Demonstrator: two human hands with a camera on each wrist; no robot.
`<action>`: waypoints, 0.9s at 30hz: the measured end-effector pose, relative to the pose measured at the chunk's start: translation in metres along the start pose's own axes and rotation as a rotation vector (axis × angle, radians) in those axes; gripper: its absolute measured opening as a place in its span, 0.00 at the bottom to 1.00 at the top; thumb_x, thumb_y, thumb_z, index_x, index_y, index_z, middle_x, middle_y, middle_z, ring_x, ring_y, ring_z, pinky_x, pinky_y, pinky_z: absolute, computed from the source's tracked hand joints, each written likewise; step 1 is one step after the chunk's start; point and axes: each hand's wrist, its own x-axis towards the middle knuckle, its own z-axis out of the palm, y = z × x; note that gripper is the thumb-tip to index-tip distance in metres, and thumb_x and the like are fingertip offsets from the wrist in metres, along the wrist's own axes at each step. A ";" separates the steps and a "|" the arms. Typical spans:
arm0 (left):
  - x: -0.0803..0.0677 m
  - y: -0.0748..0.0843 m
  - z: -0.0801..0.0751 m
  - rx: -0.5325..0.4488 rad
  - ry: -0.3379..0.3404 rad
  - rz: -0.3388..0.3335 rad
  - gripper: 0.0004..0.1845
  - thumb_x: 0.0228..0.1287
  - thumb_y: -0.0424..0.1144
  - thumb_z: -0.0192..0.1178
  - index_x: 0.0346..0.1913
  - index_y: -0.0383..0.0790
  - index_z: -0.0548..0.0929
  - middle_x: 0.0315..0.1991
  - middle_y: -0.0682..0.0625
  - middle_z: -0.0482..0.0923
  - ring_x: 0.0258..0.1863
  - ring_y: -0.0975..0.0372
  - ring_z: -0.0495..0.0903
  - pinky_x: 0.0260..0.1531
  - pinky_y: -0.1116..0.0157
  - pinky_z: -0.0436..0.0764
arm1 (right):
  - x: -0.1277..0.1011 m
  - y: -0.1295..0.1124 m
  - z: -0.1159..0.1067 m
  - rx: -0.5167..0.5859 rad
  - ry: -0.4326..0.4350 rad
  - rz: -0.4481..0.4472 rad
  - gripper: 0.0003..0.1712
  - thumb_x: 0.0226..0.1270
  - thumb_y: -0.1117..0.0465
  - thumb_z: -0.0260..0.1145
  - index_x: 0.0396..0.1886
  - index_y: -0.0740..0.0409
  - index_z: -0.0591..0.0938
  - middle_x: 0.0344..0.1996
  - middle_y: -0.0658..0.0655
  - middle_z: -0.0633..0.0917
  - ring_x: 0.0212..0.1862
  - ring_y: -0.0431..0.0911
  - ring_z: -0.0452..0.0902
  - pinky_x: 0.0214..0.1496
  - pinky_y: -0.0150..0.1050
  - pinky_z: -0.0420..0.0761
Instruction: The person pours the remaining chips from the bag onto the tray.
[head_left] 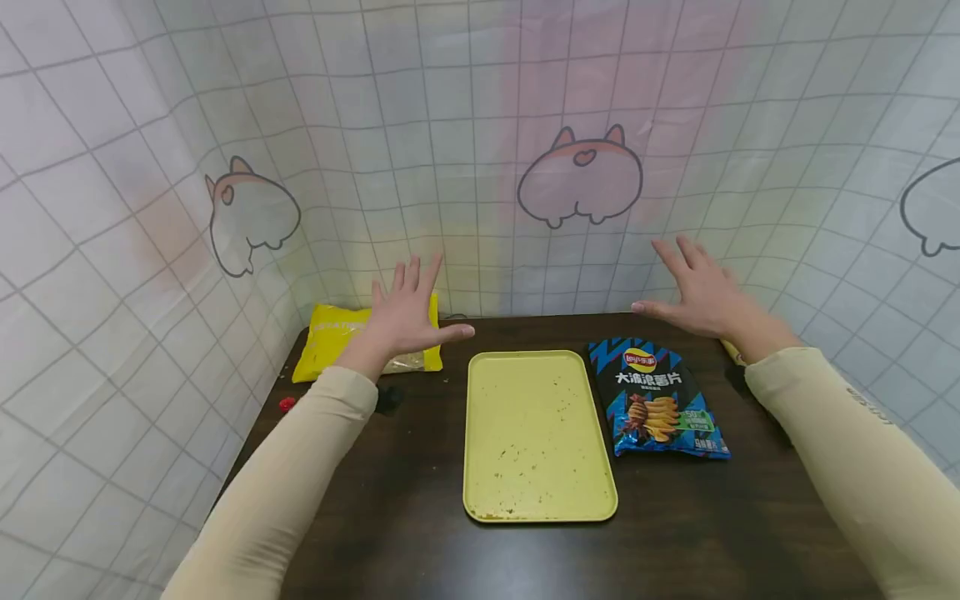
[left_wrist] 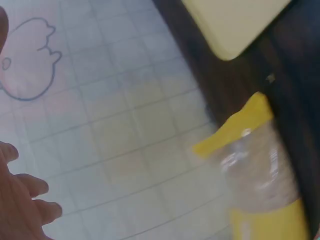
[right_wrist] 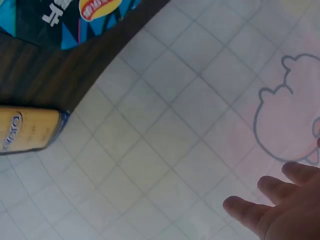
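Left hand (head_left: 405, 318), right hand (head_left: 708, 302): fingers spread, grasping nothing. Yellow bag (head_left: 330, 337) behind left; chip bag (head_left: 656, 400) below right; tray (head_left: 532, 433) between, lower.

The tray (head_left: 536, 433) looks like hard plastic, smooth and low-sheen, its face chipped and specked. At 2 o'clock from it, the crisp bag (head_left: 656, 408) is glossy film; at 10 o'clock, the yellow bag (head_left: 330, 343) is shiny plastic with a clear, crinkled window (left_wrist: 260, 170). The table (head_left: 525, 562) is dark, wood-grained, glossy at 6 o'clock. The curtain (head_left: 465, 108) at 12 o'clock is matt, rippled cloth; the sleeves (head_left: 277, 492) at 9 and 3, matt fabric.
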 end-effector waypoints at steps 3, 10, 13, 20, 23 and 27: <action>-0.017 -0.006 0.022 -0.030 -0.015 0.004 0.67 0.56 0.77 0.61 0.83 0.53 0.30 0.84 0.36 0.33 0.82 0.38 0.39 0.74 0.30 0.37 | -0.008 0.004 0.009 0.029 0.010 -0.039 0.62 0.68 0.31 0.63 0.85 0.52 0.40 0.81 0.74 0.39 0.79 0.77 0.39 0.71 0.78 0.49; -0.062 -0.013 0.088 -0.202 -0.095 0.020 0.68 0.53 0.69 0.70 0.84 0.48 0.38 0.84 0.36 0.39 0.83 0.39 0.41 0.73 0.29 0.46 | -0.027 0.005 0.043 0.118 -0.021 -0.087 0.59 0.69 0.38 0.68 0.85 0.56 0.45 0.81 0.75 0.42 0.77 0.79 0.43 0.71 0.77 0.54; -0.081 -0.012 0.115 -0.274 -0.166 0.039 0.67 0.53 0.67 0.72 0.84 0.46 0.41 0.83 0.35 0.40 0.82 0.38 0.42 0.72 0.29 0.50 | -0.035 0.005 0.065 0.153 -0.048 -0.092 0.59 0.69 0.38 0.68 0.85 0.55 0.46 0.81 0.75 0.42 0.77 0.79 0.43 0.70 0.78 0.54; -0.110 -0.007 0.161 -0.377 -0.308 0.088 0.67 0.50 0.63 0.76 0.84 0.43 0.47 0.83 0.35 0.43 0.81 0.36 0.47 0.71 0.30 0.55 | -0.050 0.007 0.124 0.206 -0.106 -0.147 0.56 0.67 0.40 0.70 0.84 0.57 0.52 0.81 0.74 0.46 0.77 0.78 0.46 0.70 0.76 0.58; -0.116 -0.002 0.171 -0.360 -0.343 0.112 0.68 0.47 0.66 0.77 0.84 0.43 0.48 0.83 0.36 0.44 0.81 0.36 0.47 0.71 0.30 0.54 | -0.056 0.004 0.144 0.195 -0.124 -0.202 0.56 0.63 0.40 0.74 0.81 0.59 0.59 0.79 0.76 0.51 0.75 0.78 0.51 0.68 0.75 0.62; -0.120 0.003 0.178 -0.325 -0.363 0.117 0.71 0.43 0.70 0.77 0.84 0.44 0.48 0.83 0.37 0.44 0.81 0.37 0.45 0.72 0.30 0.51 | -0.061 0.001 0.163 0.114 -0.173 -0.222 0.58 0.55 0.36 0.77 0.79 0.56 0.65 0.77 0.77 0.57 0.74 0.79 0.54 0.64 0.78 0.64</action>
